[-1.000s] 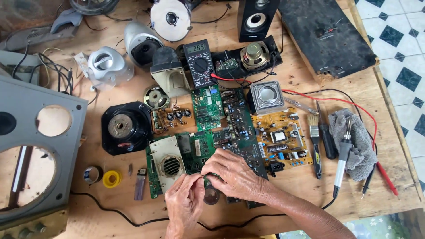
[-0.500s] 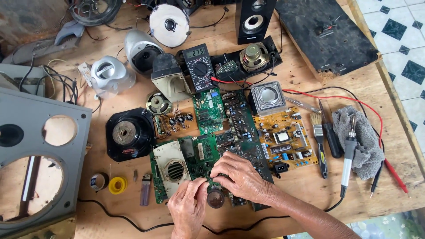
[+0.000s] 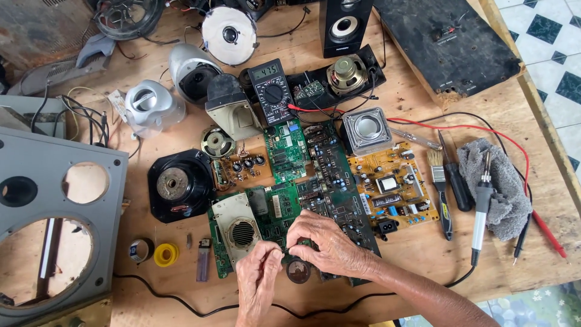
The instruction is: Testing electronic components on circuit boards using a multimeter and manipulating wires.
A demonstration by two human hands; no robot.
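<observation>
I see my left hand (image 3: pixel 259 274) knuckles-up, fingers curled with the tips pinched together at the near edge of the green circuit board (image 3: pixel 272 212), low and centre on the wooden table (image 3: pixel 417 260). My right hand (image 3: pixel 327 242) arches over it, fingertips pressed onto the same spot. Whatever they pinch is hidden beneath them; I cannot tell what it is. A round dark part (image 3: pixel 298 271) lies just under my right palm.
</observation>
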